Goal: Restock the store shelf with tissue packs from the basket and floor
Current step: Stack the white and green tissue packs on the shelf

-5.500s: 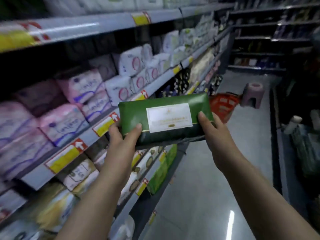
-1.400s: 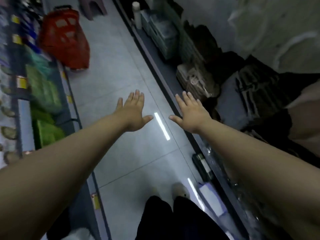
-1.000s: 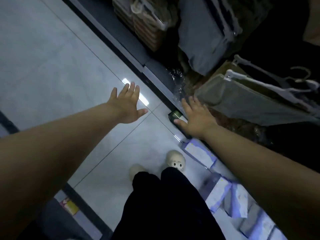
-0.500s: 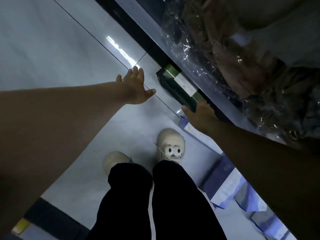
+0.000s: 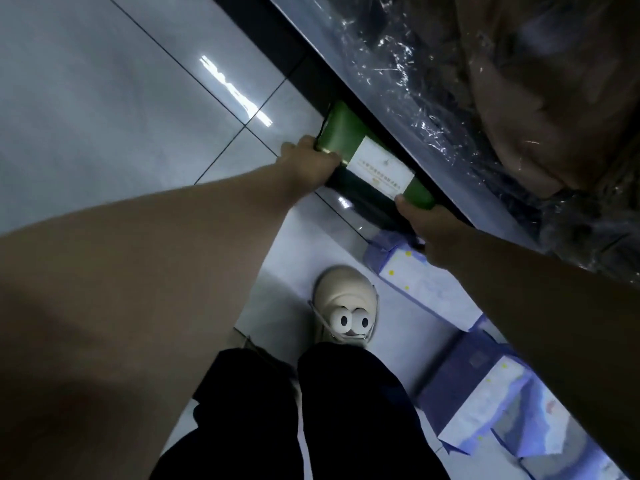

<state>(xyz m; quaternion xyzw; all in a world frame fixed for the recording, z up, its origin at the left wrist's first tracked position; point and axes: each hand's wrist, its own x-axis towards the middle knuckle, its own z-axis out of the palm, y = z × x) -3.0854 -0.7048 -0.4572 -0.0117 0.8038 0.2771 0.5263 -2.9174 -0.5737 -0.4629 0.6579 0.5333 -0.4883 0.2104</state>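
green tissue pack [image 5: 349, 140] | white label | tilted at shelf base | blue packs [image 5: 415, 282] on floor

Floor [image 5: 104, 98] left open; shelf edge [image 5: 398, 109] hems right; blue packs [image 5: 426, 282] nr.

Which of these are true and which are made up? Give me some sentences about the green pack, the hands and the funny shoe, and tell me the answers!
1. The left hand and right hand both hold the green tissue pack. True.
2. The pack's label is red. False: it is white.
3. On the floor lie blue-and-white tissue packs, near the right arm. True.
4. The shoe is plain black. False: it is cream, with googly eyes on it.
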